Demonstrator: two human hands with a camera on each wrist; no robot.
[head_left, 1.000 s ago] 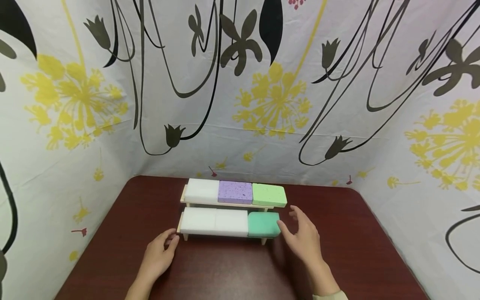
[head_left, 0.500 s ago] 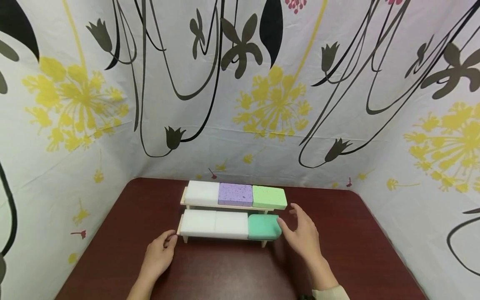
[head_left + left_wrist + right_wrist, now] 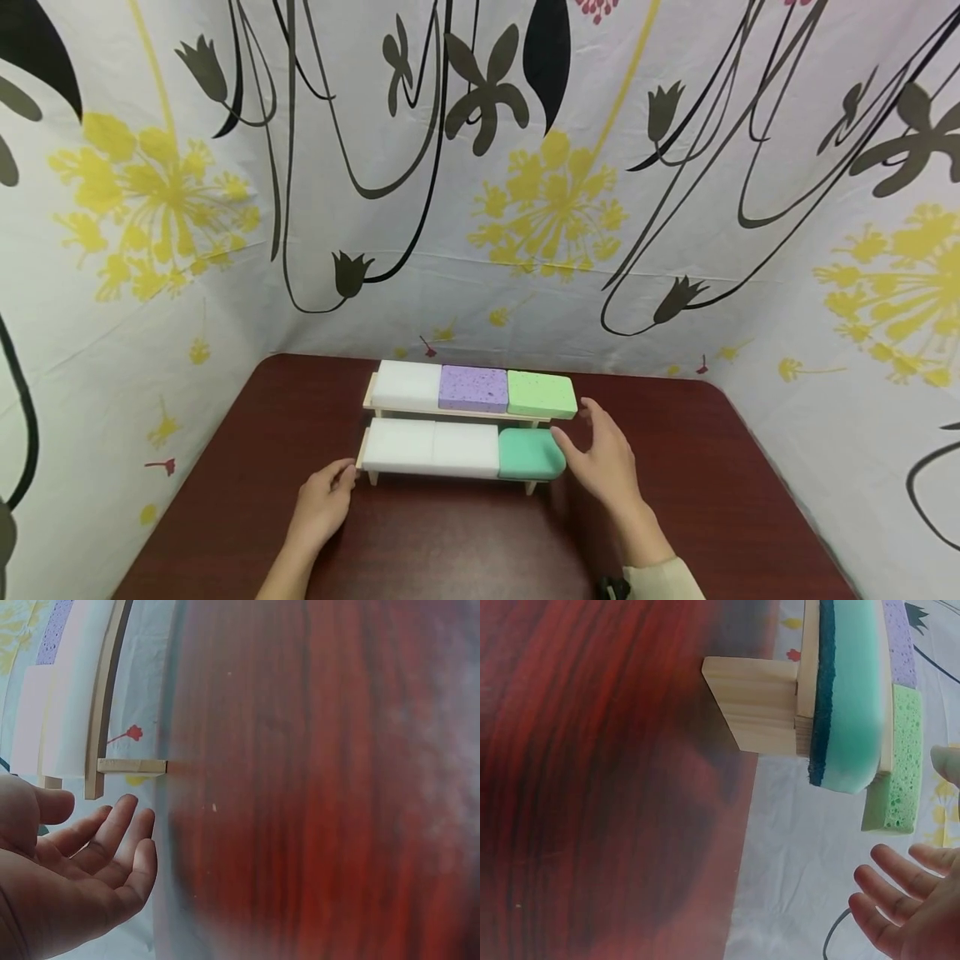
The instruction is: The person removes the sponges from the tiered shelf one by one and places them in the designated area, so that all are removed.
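A two-tier wooden rack (image 3: 750, 705) on short legs bears a row of sponges on each tier. On the front tier lie two white sponges (image 3: 401, 445) and a teal sponge (image 3: 531, 453) with a dark scouring side. Behind them are another white sponge (image 3: 408, 383), a speckled purple sponge (image 3: 473, 388) and a light green sponge (image 3: 542, 394). My left hand (image 3: 322, 504) is at the rack's left end, fingers loosely bent with nothing between them. At the right end my right hand (image 3: 606, 467) is spread; its thumb overlaps the teal sponge's edge in the head view.
The rack stands on a dark red-brown wooden table (image 3: 450, 550), toward its back edge. White cloth (image 3: 420, 208) printed with flowers hangs behind and on both sides. A dark wristband (image 3: 617, 587) shows by the right sleeve.
My right hand has edged slightly left and farther back, closer to the sponges. The left hand stays by the rack's left end. The sponges and rack keep their arrangement; the head view shifts a little.
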